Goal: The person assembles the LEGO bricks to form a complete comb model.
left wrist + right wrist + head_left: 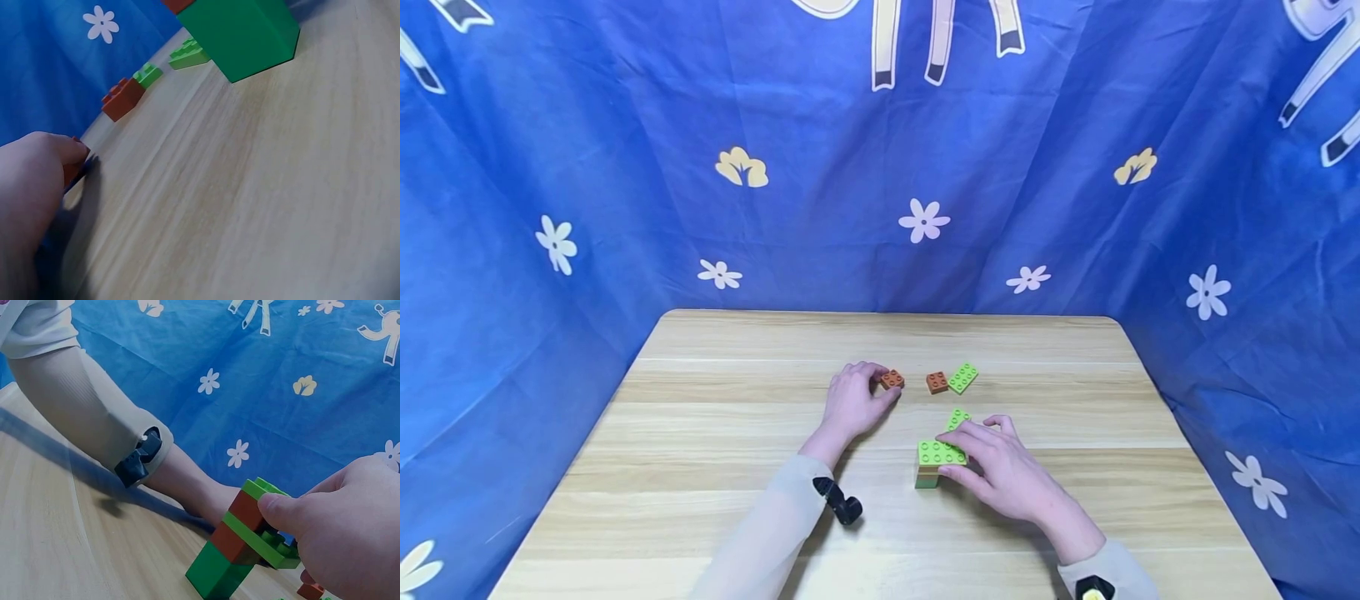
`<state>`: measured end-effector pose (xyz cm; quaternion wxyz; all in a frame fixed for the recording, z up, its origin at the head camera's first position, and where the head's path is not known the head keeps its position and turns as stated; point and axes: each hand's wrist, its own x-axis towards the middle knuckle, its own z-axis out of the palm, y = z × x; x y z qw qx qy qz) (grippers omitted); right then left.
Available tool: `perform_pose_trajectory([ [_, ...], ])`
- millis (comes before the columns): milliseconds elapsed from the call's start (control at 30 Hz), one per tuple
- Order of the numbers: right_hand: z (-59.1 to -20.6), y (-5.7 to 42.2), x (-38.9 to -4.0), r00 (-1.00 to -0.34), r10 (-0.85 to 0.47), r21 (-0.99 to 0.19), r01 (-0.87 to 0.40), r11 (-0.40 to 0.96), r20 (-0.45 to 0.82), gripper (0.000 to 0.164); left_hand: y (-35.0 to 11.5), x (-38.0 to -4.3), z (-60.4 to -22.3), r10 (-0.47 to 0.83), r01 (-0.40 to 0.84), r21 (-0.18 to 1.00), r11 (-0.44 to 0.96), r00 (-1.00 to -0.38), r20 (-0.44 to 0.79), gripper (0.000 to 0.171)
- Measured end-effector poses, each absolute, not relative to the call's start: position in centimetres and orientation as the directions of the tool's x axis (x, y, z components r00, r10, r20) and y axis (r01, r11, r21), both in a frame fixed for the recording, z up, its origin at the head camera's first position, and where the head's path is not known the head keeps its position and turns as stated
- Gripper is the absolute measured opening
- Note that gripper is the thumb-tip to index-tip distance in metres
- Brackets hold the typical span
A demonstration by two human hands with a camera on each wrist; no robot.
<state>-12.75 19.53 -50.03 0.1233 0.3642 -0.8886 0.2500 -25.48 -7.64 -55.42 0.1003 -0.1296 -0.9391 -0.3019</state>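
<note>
My left hand [853,402] is at a small brown toy brick [892,379], pinching it between thumb and fingers on the table. In the left wrist view the thumb of that hand [37,169] covers most of this brick. My right hand [1000,467] grips an upright brick stack [928,471], thumb on the near side; its far fingers are partly hidden. From the right wrist view, the stack has a dark green base [219,575], then brown and light green layers, one light green layer [256,540] jutting sideways. The top [934,452] is light green and studded.
Beyond the stack lie another brown brick [937,382] and a light green studded brick [962,377]. A further light green brick [957,419] shows just behind the right fingers. The wooden table [700,500] ends at a blue patterned curtain [850,250].
</note>
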Motion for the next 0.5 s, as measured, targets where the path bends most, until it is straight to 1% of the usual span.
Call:
perform_pose_trajectory([
  [267, -50.0, 19.5, -12.7, -0.697, -0.591, -0.347, -0.716, 0.605, 0.407, 0.036, -8.2, -25.0, -54.6, 0.203, 0.319, 0.588, 0.744, -0.945, 0.256, 0.045],
  [400, -49.9, 19.5, -12.7, -0.705, -0.589, -0.353, -0.708, 0.611, 0.395, 0.036, -8.4, -24.4, -54.0, 0.229, 0.354, 0.612, 0.708, -0.934, 0.275, 0.044],
  [500, -49.9, 19.5, -12.7, -0.707, -0.588, -0.354, -0.707, 0.613, 0.393, 0.036, -8.6, -23.9, -53.5, 0.266, 0.397, 0.606, 0.690, -0.917, 0.298, 0.046],
])
